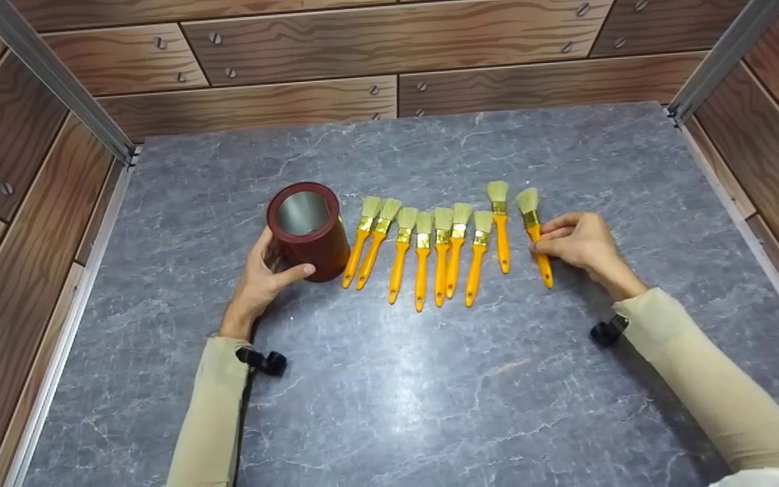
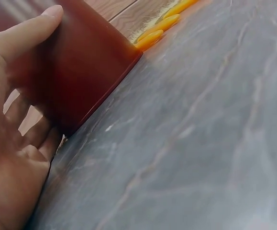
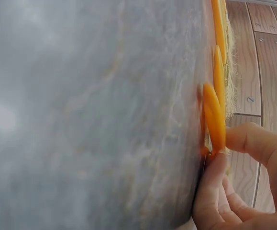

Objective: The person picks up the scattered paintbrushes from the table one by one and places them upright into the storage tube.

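Observation:
A dark red cylindrical can (image 1: 320,256) with an open top and shiny metallic inside stands on the table, left of a row of brushes. My left hand (image 1: 258,283) grips its side, the thumb across the front; in the left wrist view the can's lower edge (image 2: 105,93) meets the tabletop. At the row's right end lies a paintbrush (image 1: 543,265) with an orange handle, brassy ferrule and pale bristles. My right hand (image 1: 582,245) pinches its handle between thumb and fingers. In the right wrist view that orange handle (image 3: 215,117) is between the fingertips, low over the table.
Several like paintbrushes (image 1: 421,270) lie side by side between the hands, bristles pointing away. One paintbrush (image 1: 502,237) lies slightly apart, nearest the pinched one. The grey marbled table (image 1: 389,379) is bordered by wood-patterned walls (image 1: 295,101) and metal posts (image 1: 58,81).

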{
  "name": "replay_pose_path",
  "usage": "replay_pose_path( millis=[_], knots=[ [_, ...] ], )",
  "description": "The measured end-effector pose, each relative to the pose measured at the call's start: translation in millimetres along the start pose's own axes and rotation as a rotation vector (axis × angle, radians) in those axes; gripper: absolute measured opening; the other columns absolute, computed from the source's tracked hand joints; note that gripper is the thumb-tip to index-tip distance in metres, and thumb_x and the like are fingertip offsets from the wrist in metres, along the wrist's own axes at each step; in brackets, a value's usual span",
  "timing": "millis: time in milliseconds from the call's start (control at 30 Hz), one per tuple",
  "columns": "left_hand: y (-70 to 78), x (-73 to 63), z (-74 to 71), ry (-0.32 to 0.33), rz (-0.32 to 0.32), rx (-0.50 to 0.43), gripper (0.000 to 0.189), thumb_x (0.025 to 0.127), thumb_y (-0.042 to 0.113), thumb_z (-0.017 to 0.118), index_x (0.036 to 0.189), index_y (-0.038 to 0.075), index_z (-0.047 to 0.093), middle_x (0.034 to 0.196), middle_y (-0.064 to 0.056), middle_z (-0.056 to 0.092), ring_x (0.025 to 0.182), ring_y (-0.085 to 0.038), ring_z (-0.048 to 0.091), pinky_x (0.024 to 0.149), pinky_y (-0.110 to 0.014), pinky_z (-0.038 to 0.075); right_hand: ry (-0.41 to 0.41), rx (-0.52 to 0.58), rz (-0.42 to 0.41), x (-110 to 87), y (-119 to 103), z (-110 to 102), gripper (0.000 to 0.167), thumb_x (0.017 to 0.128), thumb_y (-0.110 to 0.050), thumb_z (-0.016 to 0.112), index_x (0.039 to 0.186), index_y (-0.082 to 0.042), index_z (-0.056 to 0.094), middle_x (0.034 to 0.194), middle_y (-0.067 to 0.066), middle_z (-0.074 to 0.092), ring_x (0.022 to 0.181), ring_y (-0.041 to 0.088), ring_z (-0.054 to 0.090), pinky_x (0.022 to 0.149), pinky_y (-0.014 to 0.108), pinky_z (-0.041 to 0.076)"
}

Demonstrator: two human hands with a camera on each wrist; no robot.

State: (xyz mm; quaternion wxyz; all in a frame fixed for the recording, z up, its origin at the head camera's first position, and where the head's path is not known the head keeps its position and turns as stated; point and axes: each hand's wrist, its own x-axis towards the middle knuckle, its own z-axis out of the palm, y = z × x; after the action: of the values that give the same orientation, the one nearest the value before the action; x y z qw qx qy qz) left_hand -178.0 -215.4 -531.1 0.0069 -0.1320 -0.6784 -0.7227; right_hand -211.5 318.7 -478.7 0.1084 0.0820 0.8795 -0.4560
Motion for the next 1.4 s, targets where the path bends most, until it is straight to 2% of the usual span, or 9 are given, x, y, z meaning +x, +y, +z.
replay_pose_path(
  millis=[167,367,567,767,900,1100,1267,1400],
  knots=[
    [-1.7,-0.3,-0.4,0.010,0.004,0.004,0.098,0.085,-0.008,0.086,0.166,0.023,0.039,0.159,-0.008,0.055,0.146,-0.026,0.052,0.121,-0.034,0.046,-0.053,0.057,0.014,3.1,-2,-1,0.048,0.087,-0.012,0.089,0.123,0.010,0.067,0.079,-0.014,0.074,0.071,0.001,0.072,0.067,0.018,0.061],
    [-1.7,0.2,0.9,0.013,0.012,-0.003,0.097,0.085,-0.006,0.087,0.166,0.023,0.040,0.159,-0.007,0.055,0.147,-0.026,0.052,0.121,-0.036,0.046,-0.119,0.125,0.003,0.4,-16,-5,0.049,0.092,-0.011,0.085,0.131,0.010,0.063,0.089,-0.013,0.071,0.080,0.001,0.071,0.076,0.021,0.064],
    [-1.3,1.2,2.3,0.023,0.017,0.024,0.098,0.085,-0.004,0.088,0.165,0.026,0.041,0.159,-0.005,0.056,0.148,-0.024,0.052,0.122,-0.037,0.046,-0.143,0.206,-0.087,-9.8,-50,-13,0.041,0.095,-0.008,0.082,0.129,0.006,0.064,0.097,-0.010,0.075,0.090,0.008,0.072,0.088,0.030,0.065],
    [-1.6,0.2,2.3,0.032,0.020,0.034,0.098,0.085,-0.003,0.088,0.166,0.025,0.041,0.160,-0.005,0.055,0.150,-0.024,0.050,0.123,-0.037,0.044,-0.124,0.315,-0.201,-16.9,-90,-14,0.026,0.096,-0.005,0.079,0.121,0.000,0.073,0.103,0.000,0.080,0.091,0.014,0.077,0.086,0.030,0.066],
    [-1.1,-0.8,2.3,0.042,0.007,0.050,0.099,0.085,-0.001,0.089,0.166,0.025,0.039,0.161,-0.004,0.054,0.151,-0.022,0.049,0.125,-0.039,0.041,-0.125,0.307,-0.261,-19.4,-113,-6,0.021,0.097,-0.006,0.079,0.117,-0.001,0.075,0.105,0.005,0.080,0.091,0.017,0.077,0.086,0.032,0.066],
    [-0.5,0.5,3.7,0.045,-0.012,0.028,0.100,0.084,-0.002,0.089,0.167,0.024,0.038,0.160,-0.004,0.054,0.151,-0.021,0.048,0.127,-0.042,0.039,-0.156,0.272,-0.339,-22.0,-141,9,0.021,0.098,-0.008,0.079,0.118,-0.001,0.075,0.103,0.005,0.080,0.091,0.019,0.076,0.088,0.034,0.066],
    [-0.9,1.8,3.9,0.034,-0.012,0.010,0.101,0.085,-0.002,0.089,0.167,0.022,0.037,0.161,-0.006,0.052,0.151,-0.024,0.048,0.126,-0.039,0.041,-0.182,0.322,-0.383,-21.5,-159,24,0.020,0.097,-0.003,0.077,0.117,0.001,0.076,0.102,0.009,0.079,0.090,0.021,0.077,0.087,0.034,0.066],
    [-1.5,-0.2,2.5,0.040,-0.008,0.011,0.102,0.084,-0.003,0.089,0.167,0.024,0.037,0.162,-0.006,0.052,0.151,-0.024,0.049,0.124,-0.035,0.043,-0.211,0.350,-0.404,-19.4,-174,39,0.022,0.097,-0.003,0.078,0.118,0.001,0.076,0.105,0.011,0.078,0.094,0.024,0.076,0.091,0.038,0.065]
  ],
)
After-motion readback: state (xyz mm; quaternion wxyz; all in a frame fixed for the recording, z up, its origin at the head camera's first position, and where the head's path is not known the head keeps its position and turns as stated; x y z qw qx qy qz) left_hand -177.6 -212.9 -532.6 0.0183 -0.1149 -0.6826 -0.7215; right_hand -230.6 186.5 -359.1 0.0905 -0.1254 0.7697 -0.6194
